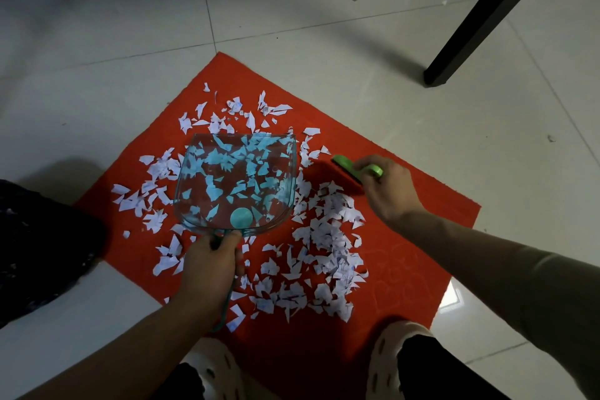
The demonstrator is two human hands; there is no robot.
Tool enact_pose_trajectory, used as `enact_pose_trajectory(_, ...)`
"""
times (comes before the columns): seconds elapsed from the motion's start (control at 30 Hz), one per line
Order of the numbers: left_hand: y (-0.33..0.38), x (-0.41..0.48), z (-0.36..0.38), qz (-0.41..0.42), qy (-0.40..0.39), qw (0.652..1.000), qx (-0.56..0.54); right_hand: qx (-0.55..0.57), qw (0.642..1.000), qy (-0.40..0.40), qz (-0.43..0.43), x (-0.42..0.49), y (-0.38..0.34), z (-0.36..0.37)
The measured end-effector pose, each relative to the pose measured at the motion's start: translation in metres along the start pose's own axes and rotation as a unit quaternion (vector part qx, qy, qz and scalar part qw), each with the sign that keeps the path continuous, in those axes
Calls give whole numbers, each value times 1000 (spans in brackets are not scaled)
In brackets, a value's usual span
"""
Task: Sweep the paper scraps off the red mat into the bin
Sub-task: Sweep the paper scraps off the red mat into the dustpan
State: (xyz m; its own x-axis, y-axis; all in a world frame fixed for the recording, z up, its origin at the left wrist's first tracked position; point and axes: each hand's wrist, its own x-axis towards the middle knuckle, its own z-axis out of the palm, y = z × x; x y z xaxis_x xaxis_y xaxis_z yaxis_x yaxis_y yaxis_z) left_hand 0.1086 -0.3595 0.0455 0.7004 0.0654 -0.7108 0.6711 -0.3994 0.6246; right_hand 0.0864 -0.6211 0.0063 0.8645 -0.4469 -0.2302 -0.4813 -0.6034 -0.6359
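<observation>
White torn paper scraps (311, 237) litter the square red mat (406, 237) on the tiled floor. The left hand (207, 265), fingers clamped, holds the clear teal plastic dustpan (235, 180) at the mat's centre; the right hand (386, 187) grips a green brush (349, 169) at 2 o'clock.

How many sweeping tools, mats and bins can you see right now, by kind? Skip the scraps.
Dustpans: 1, the clear teal dustpan in the left hand
Brushes: 1, the green brush in the right hand
Mats: 1, the red mat
Bins: 0 clearly visible
Total: 3
</observation>
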Motion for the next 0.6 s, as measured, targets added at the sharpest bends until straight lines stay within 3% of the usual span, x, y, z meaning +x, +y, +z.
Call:
enact_pose_trajectory(0.2,-2,1,-2,6,-1,1000,5,-51,998,-25,31,-6,10,3)
enact_pose_trajectory(0.33,-3,2,-2,6,1,1000,7,11,998,-55,12,-19,-6,9)
enact_pose_trajectory(0.4,-4,3,-2,4,3,1000,1,38,998,-39,17,-18,-8,6)
enact_pose_trajectory(0.5,-5,4,-3,5,7,1000,1,-8,1000,2,25,-10,1,1)
enact_pose_trajectory(0.6,-5,4,-2,6,8,1000,-4,-47,998,-8,34,-7,8,1)
